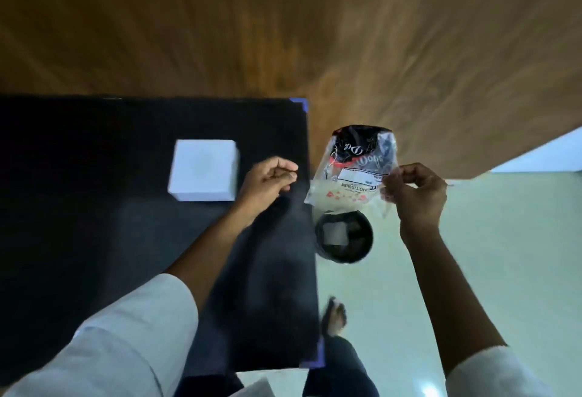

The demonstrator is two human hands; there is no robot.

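My right hand (pixel 415 190) pinches the edge of a clear plastic tissue wrapper (pixel 352 170) with black and red print, holding it up in the air past the table's right edge. Below the wrapper stands a small round black bin (pixel 345 237) on the floor, with something pale inside. My left hand (pixel 271 181) hovers over the black table top (pixel 94 239) with its fingers curled; whether it pinches anything is too blurred to tell. A white stack of tissues (pixel 204 170) lies on the table left of that hand.
A wood-panel wall (pixel 283 25) rises behind the table. The floor (pixel 472 270) on the right is pale tile. My foot in a sandal (pixel 335 318) shows beside the table's right edge.
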